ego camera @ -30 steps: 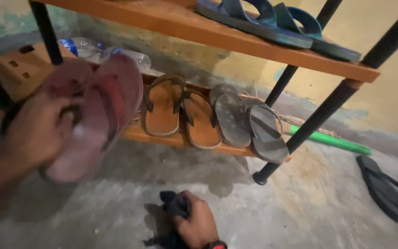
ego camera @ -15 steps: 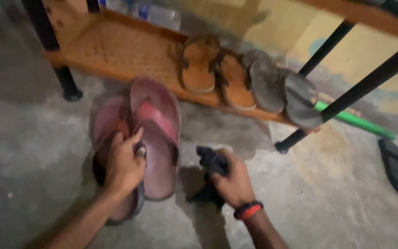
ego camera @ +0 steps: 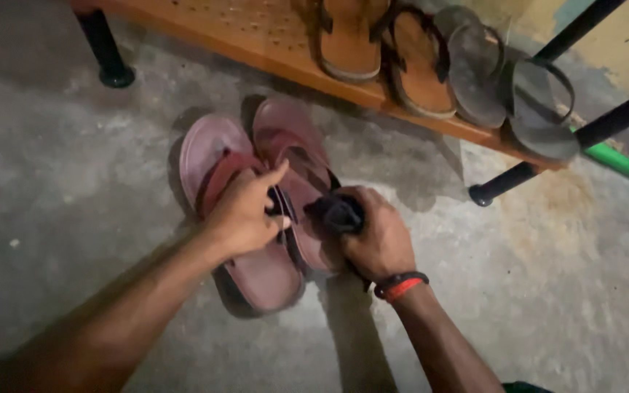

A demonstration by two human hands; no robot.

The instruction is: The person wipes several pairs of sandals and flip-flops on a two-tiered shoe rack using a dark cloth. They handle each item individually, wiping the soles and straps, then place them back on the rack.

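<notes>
The pair of maroon sandals [ego camera: 256, 196] lies side by side on the concrete floor [ego camera: 60, 182], just in front of the orange shoe rack's lowest shelf [ego camera: 256, 44], which carries tan sandals [ego camera: 384, 51] and grey flip-flops [ego camera: 507, 87]. The left hand [ego camera: 245, 215] reaches in from the lower left with the arm stretched forward, its grip closed on the straps where the two sandals meet, thumb raised. The right hand [ego camera: 376, 233], a red-and-black band at the wrist, is clenched around a dark cloth [ego camera: 336, 213] pressed onto the right sandal beside the left hand.
</notes>
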